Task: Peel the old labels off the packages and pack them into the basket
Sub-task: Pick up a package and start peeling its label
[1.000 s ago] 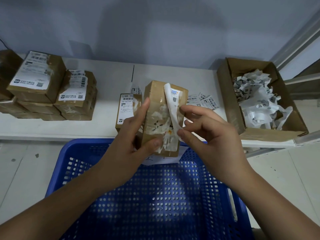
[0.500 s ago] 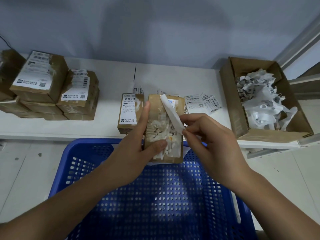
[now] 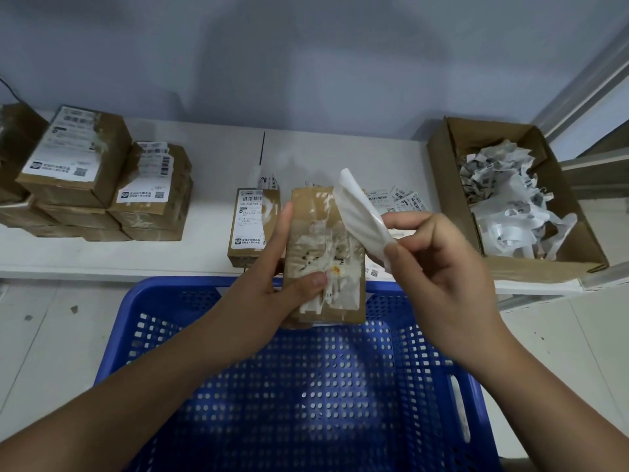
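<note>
White shelf; curled label, cardboard package.

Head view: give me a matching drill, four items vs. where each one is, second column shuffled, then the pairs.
Items
1. peeled label
2. held package
3. label scraps
4. basket

Places
A. in the open carton on the shelf
B. pinched in the right hand
C. on the floor, below the hands
D. gripped in the left hand

Pairs: 1-B, 2-D, 3-A, 4-C
</note>
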Demonstrator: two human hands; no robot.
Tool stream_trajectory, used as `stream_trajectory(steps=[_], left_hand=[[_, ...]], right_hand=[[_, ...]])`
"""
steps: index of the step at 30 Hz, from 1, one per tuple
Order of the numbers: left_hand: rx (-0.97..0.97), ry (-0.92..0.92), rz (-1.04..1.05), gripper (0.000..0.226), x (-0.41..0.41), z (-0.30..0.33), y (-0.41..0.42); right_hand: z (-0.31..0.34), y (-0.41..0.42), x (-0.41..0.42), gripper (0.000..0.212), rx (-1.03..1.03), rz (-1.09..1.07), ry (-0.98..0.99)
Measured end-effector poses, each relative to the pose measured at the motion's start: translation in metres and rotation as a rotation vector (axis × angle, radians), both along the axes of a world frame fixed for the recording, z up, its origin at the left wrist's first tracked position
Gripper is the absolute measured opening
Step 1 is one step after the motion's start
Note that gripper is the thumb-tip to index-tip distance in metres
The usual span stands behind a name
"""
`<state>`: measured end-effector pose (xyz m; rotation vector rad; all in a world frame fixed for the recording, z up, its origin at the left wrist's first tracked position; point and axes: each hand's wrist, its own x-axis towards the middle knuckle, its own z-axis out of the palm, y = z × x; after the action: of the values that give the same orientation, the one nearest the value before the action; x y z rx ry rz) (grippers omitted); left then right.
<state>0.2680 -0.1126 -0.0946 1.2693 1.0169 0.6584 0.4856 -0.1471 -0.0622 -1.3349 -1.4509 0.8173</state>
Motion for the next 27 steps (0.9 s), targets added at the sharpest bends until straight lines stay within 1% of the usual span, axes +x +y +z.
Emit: stream_trajectory(steps=[2,5,9,12,15,16,17,19,21,23,24,25,27], left_hand=[[-0.008,-0.003,-0.006,0.093,0.0,0.001,0.0],[-0.026,-0.02,-0.01,0.092,0.002,0.004,0.0],[-0.132,-0.077,0.011,0.09,0.005,0.004,-0.002],[-0.144,-0.054,0.015,0.088,0.01,0.002,-0.004],[-0.205,-0.054,0.122,0.089,0.01,-0.001,0.004],[-0.174,-0.041,0.155,0.09,0.009,-0.001,0.008],[-0.127,-0.016,0.169,0.091,0.007,0.0,0.011],[-0.066,0.01,0.172,0.094,0.007,0.0,0.015],[-0.044,0.021,0.148,0.095,0.011,0.0,0.016],[-0.026,0.025,0.125,0.098,0.018,-0.001,0.013],[-0.016,0.028,0.116,0.098,0.021,-0.002,0.012],[-0.004,0.031,0.111,0.098,0.025,-0.002,0.012],[0.015,0.039,0.099,0.099,0.03,-0.002,0.01]], right_hand=[[0.001,0.0,0.0,0.025,-0.011,-0.016,0.097],[0.003,-0.001,0.001,0.023,-0.038,-0.03,0.26],[0.005,-0.003,0.008,0.023,-0.069,-0.066,0.332],[0.005,-0.004,0.011,0.021,-0.102,-0.082,0.407],[0.015,-0.002,0.025,0.02,-0.098,-0.073,0.582],[0.02,-0.001,0.031,0.017,-0.073,-0.071,0.571],[0.024,-0.001,0.038,0.014,-0.038,-0.083,0.482],[0.025,-0.002,0.051,0.015,0.034,-0.115,0.226],[0.02,-0.004,0.058,0.013,0.077,-0.096,0.022],[0.012,-0.006,0.059,0.01,0.118,-0.107,-0.222],[0.009,-0.006,0.06,0.007,0.131,-0.117,-0.307],[0.007,-0.007,0.059,0.005,0.128,-0.119,-0.341],[0.003,-0.009,0.055,0.006,0.115,-0.112,-0.332]])
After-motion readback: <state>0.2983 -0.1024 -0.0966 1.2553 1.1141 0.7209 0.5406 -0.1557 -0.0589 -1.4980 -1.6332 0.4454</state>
